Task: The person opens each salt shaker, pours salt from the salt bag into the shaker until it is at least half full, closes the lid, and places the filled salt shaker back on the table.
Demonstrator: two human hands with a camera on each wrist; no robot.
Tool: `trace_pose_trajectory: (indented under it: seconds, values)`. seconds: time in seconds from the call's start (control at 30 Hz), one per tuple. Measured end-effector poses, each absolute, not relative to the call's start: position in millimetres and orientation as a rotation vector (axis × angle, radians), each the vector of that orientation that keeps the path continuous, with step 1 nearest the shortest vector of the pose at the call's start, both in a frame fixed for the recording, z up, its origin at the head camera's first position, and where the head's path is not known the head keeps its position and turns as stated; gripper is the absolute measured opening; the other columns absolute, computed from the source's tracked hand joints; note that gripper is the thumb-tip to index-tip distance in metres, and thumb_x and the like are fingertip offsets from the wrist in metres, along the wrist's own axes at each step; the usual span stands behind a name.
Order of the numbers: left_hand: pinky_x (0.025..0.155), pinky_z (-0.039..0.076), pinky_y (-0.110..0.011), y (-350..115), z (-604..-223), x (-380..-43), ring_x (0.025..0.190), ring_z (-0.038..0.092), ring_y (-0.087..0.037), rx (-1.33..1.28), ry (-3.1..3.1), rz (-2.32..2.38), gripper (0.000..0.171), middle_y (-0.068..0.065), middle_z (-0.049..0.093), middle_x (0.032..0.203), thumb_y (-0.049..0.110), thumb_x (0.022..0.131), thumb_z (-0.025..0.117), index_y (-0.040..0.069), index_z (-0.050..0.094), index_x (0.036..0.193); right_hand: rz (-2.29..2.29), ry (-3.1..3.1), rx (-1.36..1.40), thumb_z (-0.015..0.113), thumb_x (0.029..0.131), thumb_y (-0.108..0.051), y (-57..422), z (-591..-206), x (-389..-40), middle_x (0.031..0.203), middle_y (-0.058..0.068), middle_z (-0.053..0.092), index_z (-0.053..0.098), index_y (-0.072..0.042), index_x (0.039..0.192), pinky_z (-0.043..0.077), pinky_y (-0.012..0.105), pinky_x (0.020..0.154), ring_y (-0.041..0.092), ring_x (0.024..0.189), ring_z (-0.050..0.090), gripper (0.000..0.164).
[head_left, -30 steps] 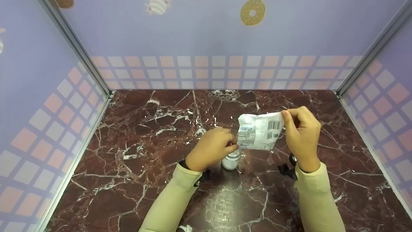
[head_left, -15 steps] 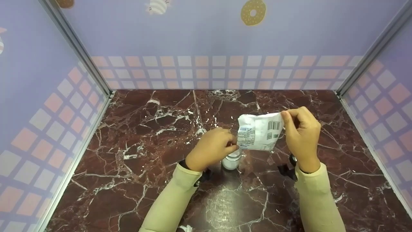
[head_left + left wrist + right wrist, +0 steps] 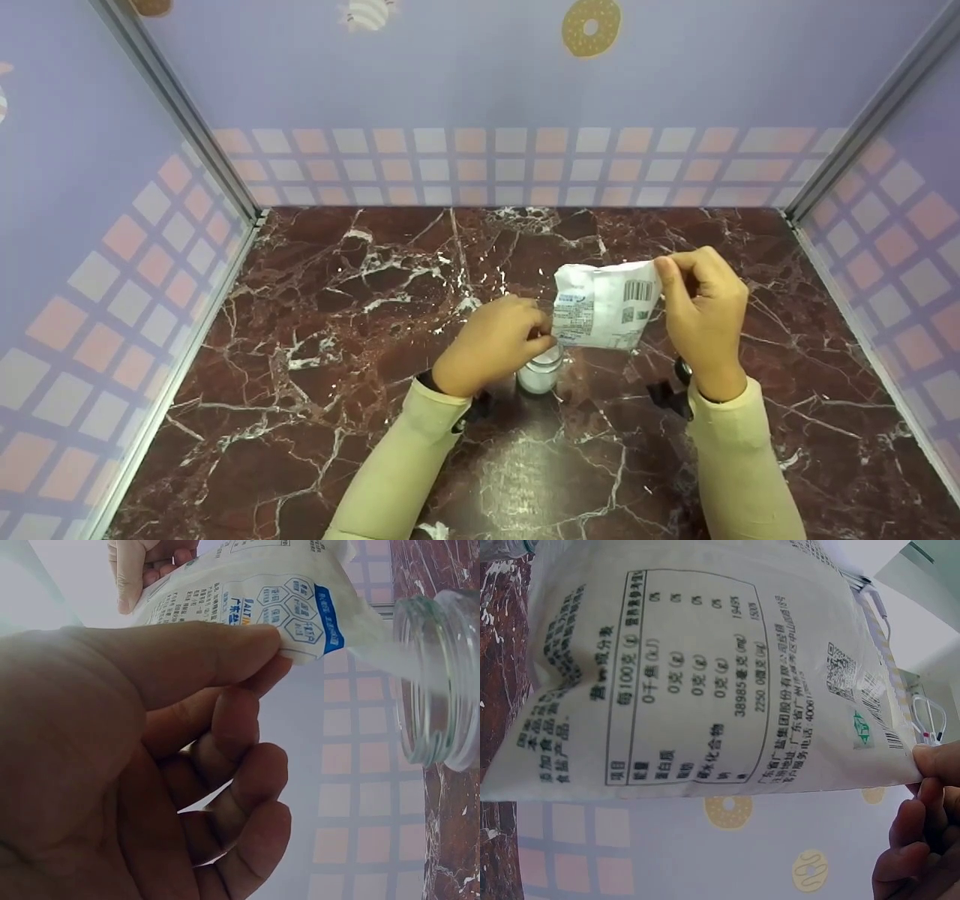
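A white printed salt bag [image 3: 607, 307] hangs tilted between my two hands, its lower left end over a glass jar [image 3: 541, 377]. Thumb and forefinger of my left hand [image 3: 495, 341] pinch the bag near that end; the other fingers curl loosely below it. My right hand [image 3: 705, 315] pinches the opposite corner, higher up. In the left wrist view, a white stream of salt [image 3: 379, 652] runs from the bag into the mouth of the jar [image 3: 420, 720]. White contents show in the jar. In the head view, my left hand and the bag partly cover the jar's mouth.
White specks [image 3: 457, 289] are scattered on the dark red marbled table [image 3: 300, 465] behind and left of the jar. Patterned purple panels [image 3: 480, 82] enclose the table at the back and both sides.
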State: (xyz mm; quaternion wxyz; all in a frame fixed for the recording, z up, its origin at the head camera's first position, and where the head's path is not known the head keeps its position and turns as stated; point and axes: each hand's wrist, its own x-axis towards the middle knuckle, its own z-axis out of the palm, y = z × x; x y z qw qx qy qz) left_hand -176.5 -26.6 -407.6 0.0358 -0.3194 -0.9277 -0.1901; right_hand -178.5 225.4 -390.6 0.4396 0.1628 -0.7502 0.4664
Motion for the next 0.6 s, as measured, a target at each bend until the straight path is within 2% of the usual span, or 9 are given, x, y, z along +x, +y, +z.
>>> trace_pose_trajectory:
  seconds: [0.6]
  values:
    - [0.081, 0.053, -0.034, -26.4, -409.5, -178.9, 0.086, 0.064, -0.018, -0.979, -2.865, -0.586, 0.020, 0.003, 0.071, 0.092, 0.031, 0.096, 0.072, 0.013, 0.078, 0.093, 1.165, -1.859, 0.408, 0.072, 0.087, 0.014, 223.1, -387.1, -176.0, 0.067, 0.013, 0.051, 0.067, 0.007, 0.077, 0.030, 0.018, 0.058, 0.006, 0.063, 0.041, 0.013]
